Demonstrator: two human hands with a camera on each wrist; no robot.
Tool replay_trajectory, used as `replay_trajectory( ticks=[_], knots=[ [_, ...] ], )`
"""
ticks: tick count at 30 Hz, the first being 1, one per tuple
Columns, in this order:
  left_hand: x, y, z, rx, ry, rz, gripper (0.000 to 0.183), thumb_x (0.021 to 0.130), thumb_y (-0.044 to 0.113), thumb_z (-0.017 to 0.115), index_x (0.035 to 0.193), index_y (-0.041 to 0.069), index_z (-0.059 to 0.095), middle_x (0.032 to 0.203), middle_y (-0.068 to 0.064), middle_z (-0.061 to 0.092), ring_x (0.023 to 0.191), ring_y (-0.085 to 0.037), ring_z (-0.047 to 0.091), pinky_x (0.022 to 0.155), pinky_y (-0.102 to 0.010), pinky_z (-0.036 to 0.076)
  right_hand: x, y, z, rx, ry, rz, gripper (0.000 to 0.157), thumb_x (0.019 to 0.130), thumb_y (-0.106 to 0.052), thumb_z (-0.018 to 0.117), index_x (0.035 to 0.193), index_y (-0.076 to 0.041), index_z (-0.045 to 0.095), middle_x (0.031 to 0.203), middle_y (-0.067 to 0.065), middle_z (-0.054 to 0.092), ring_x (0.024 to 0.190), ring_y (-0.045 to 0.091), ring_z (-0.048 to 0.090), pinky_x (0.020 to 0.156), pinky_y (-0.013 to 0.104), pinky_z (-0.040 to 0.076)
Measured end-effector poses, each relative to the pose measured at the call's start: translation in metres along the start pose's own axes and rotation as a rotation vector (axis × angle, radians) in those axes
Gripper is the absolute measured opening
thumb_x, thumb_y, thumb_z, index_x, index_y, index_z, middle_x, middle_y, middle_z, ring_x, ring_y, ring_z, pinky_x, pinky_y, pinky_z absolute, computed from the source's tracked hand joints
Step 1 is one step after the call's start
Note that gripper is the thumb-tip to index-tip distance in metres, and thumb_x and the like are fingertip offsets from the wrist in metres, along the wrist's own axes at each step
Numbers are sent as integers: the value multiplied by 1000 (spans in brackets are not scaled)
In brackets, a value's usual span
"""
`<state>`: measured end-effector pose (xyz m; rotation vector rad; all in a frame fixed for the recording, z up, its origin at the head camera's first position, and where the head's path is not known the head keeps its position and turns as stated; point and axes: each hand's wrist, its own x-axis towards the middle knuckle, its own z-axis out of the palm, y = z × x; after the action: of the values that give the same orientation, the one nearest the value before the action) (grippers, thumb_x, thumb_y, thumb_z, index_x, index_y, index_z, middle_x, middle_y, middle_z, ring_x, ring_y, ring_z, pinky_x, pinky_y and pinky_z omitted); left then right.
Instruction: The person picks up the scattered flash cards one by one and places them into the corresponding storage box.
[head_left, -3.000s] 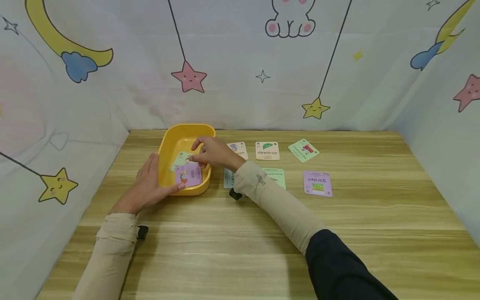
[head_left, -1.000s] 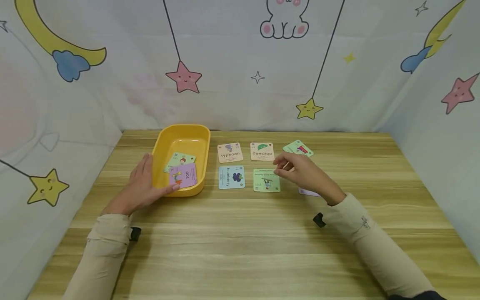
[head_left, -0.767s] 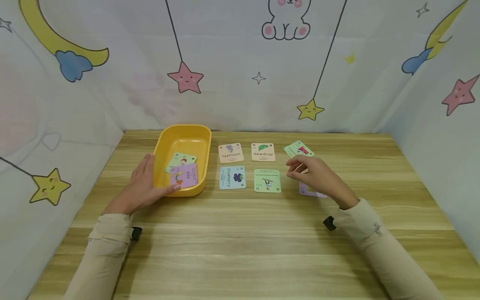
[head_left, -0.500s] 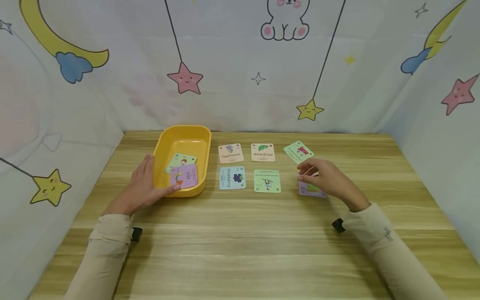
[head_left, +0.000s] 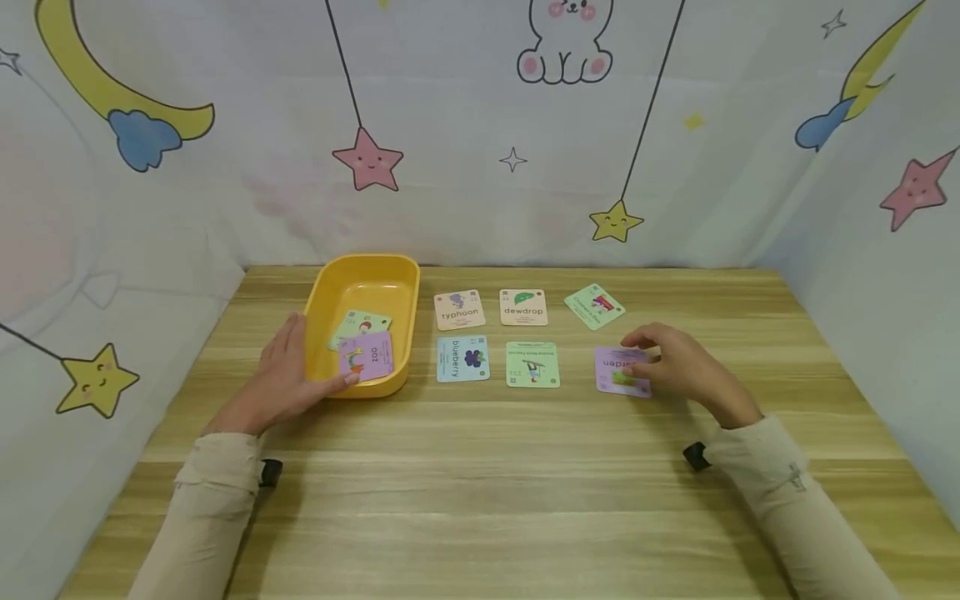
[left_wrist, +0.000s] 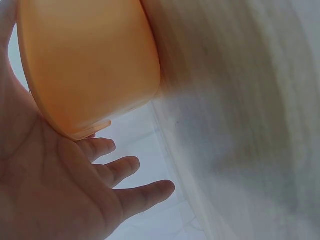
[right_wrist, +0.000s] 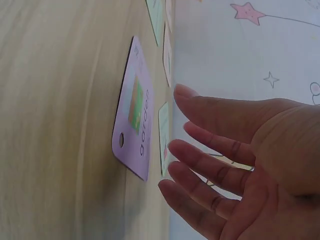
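Observation:
In the head view my left hand point(head_left: 276, 377) rests against the front left corner of a yellow tray point(head_left: 412, 321), its thumb at the near rim and fingers along the side. The left wrist view shows those fingers point(left_wrist: 145, 196) extended beside the tray wall. Inside the tray a purple zoo card point(head_left: 381, 354) overlaps a green card point(head_left: 349, 323). My right hand point(head_left: 686, 367) hovers at the purple garden card point(head_left: 609, 382), hiding its right part in the head view. Loosely bent fingers hold nothing, and the right wrist view shows a gap between them and the card.
Left of the garden card lie a green card with a figure point(head_left: 532, 375) and a blueberry card point(head_left: 474, 359). Behind them are typhoon point(head_left: 460, 312), dewdrop point(head_left: 523, 310) and a tilted green Children's Day card point(head_left: 596, 307). A fabric wall point(head_left: 450, 217) borders the wooden table point(head_left: 465, 500).
My right hand has left the tray, passed over the table cards to the right and come to the garden card. The left hand stays at the tray.

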<state>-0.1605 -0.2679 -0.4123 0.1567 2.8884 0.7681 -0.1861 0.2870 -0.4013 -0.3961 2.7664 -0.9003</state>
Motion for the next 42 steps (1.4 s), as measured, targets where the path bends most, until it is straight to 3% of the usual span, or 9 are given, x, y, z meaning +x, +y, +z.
replay_trajectory(
  ticks=[7, 14, 25, 42],
  knots=[
    [-1, 0, 0, 7, -7, -16, 134, 83, 74, 66, 159, 0, -15, 167, -25, -15, 153, -49, -6, 119, -71, 7, 2, 8, 1, -8, -22, 27, 49, 88, -14, 81, 129, 4, 61, 135, 23, 58, 126, 41, 52, 107, 59, 41],
    [-2, 1, -2, 2, -7, -7, 132, 85, 70, 67, 158, -3, -15, 166, -27, -15, 152, -51, -5, 118, -71, 7, 10, 13, 2, -120, -34, -8, 57, 82, -15, 87, 127, 6, 60, 129, 24, 51, 115, 37, 51, 100, 56, 43],
    [-3, 1, -2, 0, -25, -22, 134, 83, 73, 66, 159, -1, -16, 166, -25, -16, 152, -51, -5, 117, -73, 10, 24, 9, -5, -163, -143, 41, 50, 79, -14, 89, 115, 3, 59, 114, 19, 55, 103, 32, 52, 93, 50, 46],
    [-1, 1, -2, 8, -18, -24, 134, 83, 74, 66, 159, -1, -16, 167, -25, -17, 152, -50, -5, 118, -71, 9, 34, 15, -11, -131, -200, 51, 47, 83, -9, 84, 119, 8, 60, 105, 16, 55, 95, 28, 49, 83, 40, 43]
  ],
)
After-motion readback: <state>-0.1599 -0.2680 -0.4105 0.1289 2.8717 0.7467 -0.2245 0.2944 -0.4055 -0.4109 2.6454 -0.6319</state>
